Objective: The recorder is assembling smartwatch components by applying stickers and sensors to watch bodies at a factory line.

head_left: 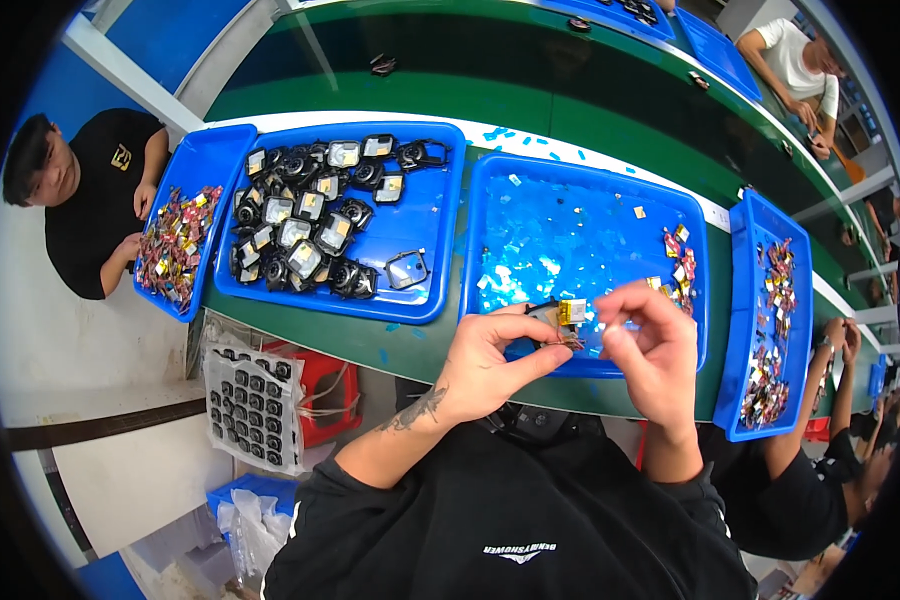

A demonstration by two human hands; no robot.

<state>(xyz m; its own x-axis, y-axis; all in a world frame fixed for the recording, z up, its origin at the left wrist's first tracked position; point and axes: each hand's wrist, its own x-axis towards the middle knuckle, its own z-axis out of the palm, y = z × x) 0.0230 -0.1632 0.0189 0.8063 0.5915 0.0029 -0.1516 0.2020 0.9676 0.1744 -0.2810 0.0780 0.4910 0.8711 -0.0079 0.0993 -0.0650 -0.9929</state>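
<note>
My left hand is closed, thumb and fingers pinching a dark housing. A small silver-and-yellow battery with thin reddish wires sits at the housing's right side. Just right of it, my right hand is raised with thumb and forefinger brought together; whatever they pinch is too small to make out. Both hands are over the near edge of a blue tray. Inside that tray lie scattered shiny blue film pieces and, at its right end, a small heap of wired batteries.
Left of my tray, another blue tray holds many black housings. Blue bins of wired batteries stand at far left and right. Beyond runs a green conveyor. Co-workers sit left, right and across. A red stool stands below.
</note>
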